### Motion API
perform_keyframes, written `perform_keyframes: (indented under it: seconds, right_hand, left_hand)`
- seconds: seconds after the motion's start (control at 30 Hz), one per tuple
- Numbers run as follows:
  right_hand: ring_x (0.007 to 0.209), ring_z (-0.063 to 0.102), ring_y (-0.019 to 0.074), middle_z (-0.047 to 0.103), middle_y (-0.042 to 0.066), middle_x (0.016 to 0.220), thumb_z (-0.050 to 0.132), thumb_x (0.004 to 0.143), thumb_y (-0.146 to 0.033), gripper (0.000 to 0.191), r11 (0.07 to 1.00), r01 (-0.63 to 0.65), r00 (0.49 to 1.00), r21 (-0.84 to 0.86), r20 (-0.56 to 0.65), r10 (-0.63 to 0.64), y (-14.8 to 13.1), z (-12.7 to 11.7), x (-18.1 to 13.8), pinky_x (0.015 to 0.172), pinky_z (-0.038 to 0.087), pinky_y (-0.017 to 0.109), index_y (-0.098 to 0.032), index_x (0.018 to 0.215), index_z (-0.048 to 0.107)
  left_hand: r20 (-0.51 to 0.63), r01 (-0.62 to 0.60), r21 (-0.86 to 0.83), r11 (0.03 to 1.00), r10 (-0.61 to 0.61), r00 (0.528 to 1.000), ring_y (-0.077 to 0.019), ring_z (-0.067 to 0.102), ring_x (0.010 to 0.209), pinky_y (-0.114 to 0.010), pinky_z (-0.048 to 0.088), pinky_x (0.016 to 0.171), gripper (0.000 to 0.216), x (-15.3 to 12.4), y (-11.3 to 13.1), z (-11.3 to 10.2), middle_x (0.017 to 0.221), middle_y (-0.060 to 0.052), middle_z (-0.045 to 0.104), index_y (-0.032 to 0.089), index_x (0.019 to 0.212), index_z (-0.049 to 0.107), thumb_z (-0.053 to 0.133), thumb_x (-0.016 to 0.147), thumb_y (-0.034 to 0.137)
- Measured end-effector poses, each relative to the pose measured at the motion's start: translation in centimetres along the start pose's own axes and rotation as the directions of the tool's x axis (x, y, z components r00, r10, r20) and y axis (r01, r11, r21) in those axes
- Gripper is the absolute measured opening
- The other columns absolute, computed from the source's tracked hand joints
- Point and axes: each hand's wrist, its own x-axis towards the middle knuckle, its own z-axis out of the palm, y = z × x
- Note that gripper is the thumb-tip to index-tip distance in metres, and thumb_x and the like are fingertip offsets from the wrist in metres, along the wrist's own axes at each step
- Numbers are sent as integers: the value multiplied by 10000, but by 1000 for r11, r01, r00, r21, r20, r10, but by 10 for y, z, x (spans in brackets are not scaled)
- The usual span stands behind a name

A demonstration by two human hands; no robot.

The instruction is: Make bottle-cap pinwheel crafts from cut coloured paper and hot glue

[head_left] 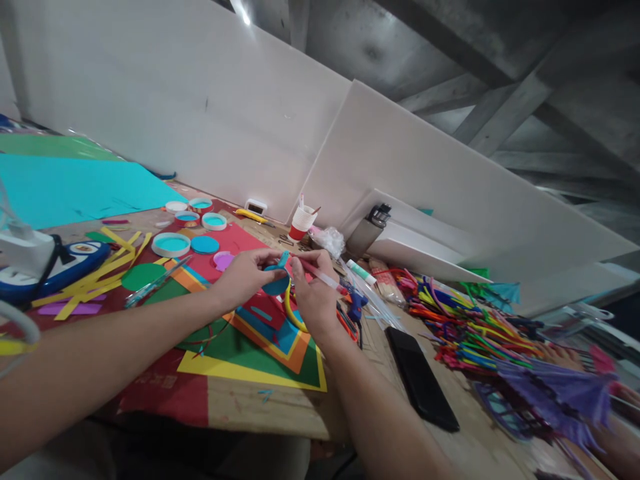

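Observation:
My left hand (246,275) is closed, pinching a blue paper piece (276,287) with a rounded lower part and a narrow strip sticking up. Close beside it, my right hand (316,293) is closed around a slim pen-like stick (324,276) with a clear and reddish barrel. Its tip is near the blue paper, but I cannot tell whether they touch. Below the hands lies a stack of coloured paper sheets (240,360) in yellow, green, orange, blue and red. Part of a yellow ring-shaped handle (293,313) shows behind my right hand.
Left are round lids (171,245), a green paper circle (144,276), yellow strips (107,270) and a blue-white device (75,263). Right are a black phone (420,377), a blue glue gun (356,303), pipe cleaners (470,327) and another person's hand (565,357). A paper cup (301,223) stands behind.

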Motion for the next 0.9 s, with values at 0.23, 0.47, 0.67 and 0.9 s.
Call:
perform_keyframes:
  seconds: [0.23,0.47,0.67,0.9]
  right_hand:
    - [730,608,160,644,17,779,569,861,-337,140,999,16,1000,-37,21,-16,1,1,0,693,473,304,-198,850,570]
    - [749,614,163,648,20,794,570,864,-336,138,999,28,999,-33,25,-27,1,2,-1,705,475,308,-199,859,580]
    - [766,619,167,652,27,813,562,866,-335,134,999,28,999,-38,33,-26,2,1,-2,717,479,316,-203,868,580]
    - [781,623,171,661,32,837,556,868,-344,140,999,32,999,-44,35,-30,4,1,-1,730,484,321,-207,880,581]
  left_hand:
    - [0,-4,10,1000,4,1000,-243,642,980,-323,503,838,448,-1,2,1,1046,-74,719,168,1103,700,720,689,338]
    - [4,2,11,1000,-2,1000,-246,642,981,-331,506,837,462,-1,1,1,1049,-79,717,164,1122,692,714,689,324]
    - [-3,11,15,1000,-11,1000,-244,648,955,-338,511,818,478,-1,1,2,1032,-82,719,171,1132,687,718,684,336]
    - [-8,6,22,1000,-6,1000,-234,648,953,-319,504,812,444,-1,1,2,1043,-76,718,174,1098,700,721,688,343]
